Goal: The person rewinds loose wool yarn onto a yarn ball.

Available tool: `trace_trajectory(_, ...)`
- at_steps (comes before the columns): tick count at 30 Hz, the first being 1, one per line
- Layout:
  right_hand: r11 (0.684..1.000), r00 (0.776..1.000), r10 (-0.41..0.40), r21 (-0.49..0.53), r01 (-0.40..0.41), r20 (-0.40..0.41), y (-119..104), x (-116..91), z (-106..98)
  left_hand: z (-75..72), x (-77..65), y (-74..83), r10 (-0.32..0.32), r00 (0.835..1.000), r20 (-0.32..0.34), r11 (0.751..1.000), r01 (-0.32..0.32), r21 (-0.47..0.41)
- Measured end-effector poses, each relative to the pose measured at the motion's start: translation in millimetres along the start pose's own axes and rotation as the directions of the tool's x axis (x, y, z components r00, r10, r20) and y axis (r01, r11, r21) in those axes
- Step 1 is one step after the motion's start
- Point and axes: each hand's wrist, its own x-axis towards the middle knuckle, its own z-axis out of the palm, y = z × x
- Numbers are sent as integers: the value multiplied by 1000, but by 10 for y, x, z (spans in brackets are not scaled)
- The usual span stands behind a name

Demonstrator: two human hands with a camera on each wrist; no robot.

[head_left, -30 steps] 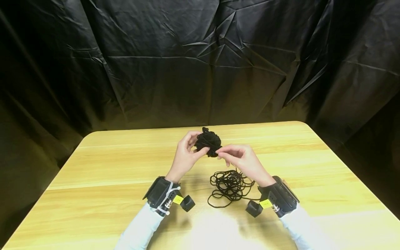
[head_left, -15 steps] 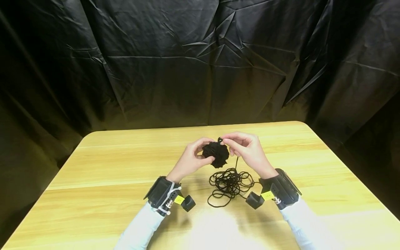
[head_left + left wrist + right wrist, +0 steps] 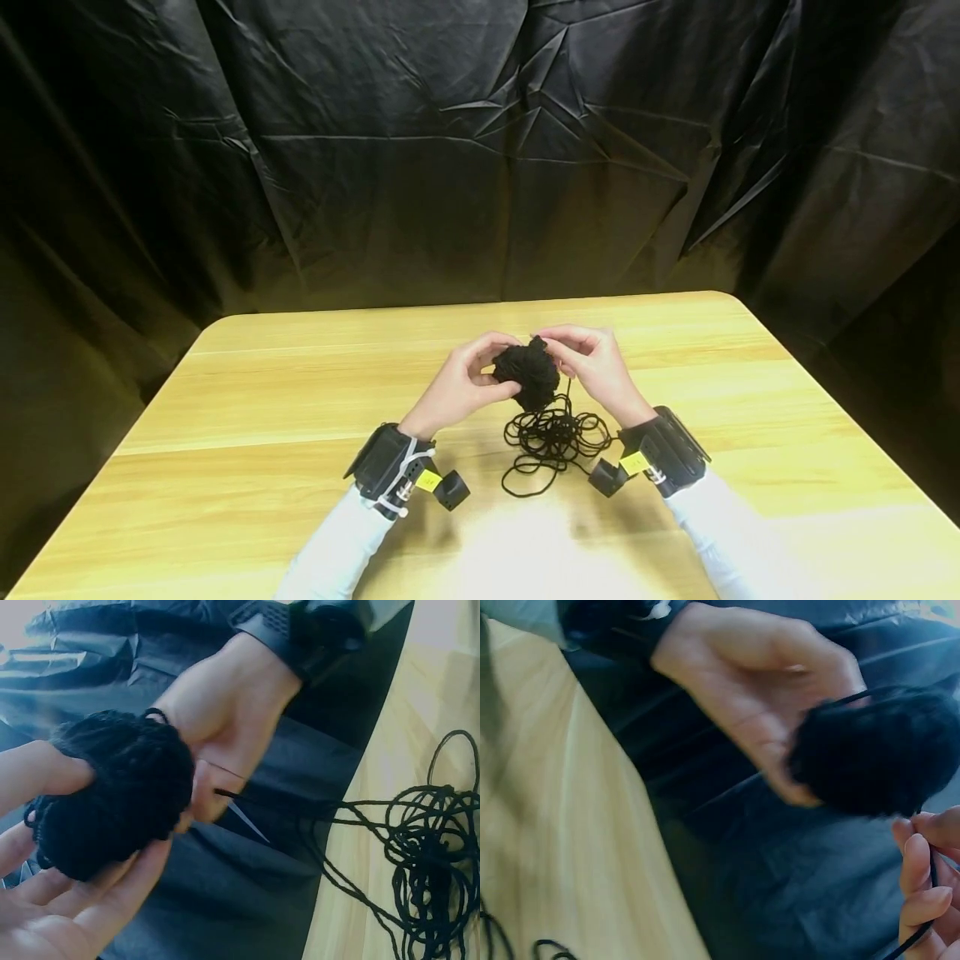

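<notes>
A ball of black yarn (image 3: pixel 527 375) is held above the table by my left hand (image 3: pixel 459 385), thumb on the near side and fingers round the far side. In the left wrist view the yarn ball (image 3: pixel 112 791) looks dense, with small loops sticking out. My right hand (image 3: pixel 592 362) is at the ball's upper right, pinching the strand. The right wrist view has the strand (image 3: pixel 932 874) running from those fingertips down across the curled fingers. Below the hands, a loose tangle of the same yarn (image 3: pixel 555 437) lies on the table, linked by the strand.
The light wooden table (image 3: pixel 262 400) has rounded far corners. Behind it hangs a creased black sheet (image 3: pixel 390 208). Each wrist wears a black camera mount (image 3: pixel 393 471) with a small block sticking out inward, the right one close beside the yarn tangle.
The left hand has brought the yarn ball rightward and nearer, turning it. The right hand rose from the ball's lower right to its upper right, then dipped slightly. The tangle shifted a little.
</notes>
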Motion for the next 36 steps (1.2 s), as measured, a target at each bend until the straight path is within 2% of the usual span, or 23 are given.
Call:
trace_trajectory(8,992,997,56,-112,-50,47,137,-114,121,5,1,21,30,988,-151,999,-36,-38)
trace_trajectory(15,997,975,58,-62,-45,216,82,-193,203,0,2,6,42,967,-250,996,-61,-70)
trace_trajectory(20,992,959,62,-120,-29,276,21,-231,197,-8,2,1,39,955,-293,996,-59,-60)
trace_trajectory(25,983,960,64,-185,-13,273,-61,-253,126,-10,7,-15,13,950,-313,999,-23,-27)
trace_trajectory(29,980,969,61,-199,-13,238,-145,-245,49,-14,13,-36,3,960,-280,1000,1,15)
trace_trajectory(36,998,990,18,-67,-9,138,-253,-189,-47,-8,20,-62,-12,977,-213,997,29,75)
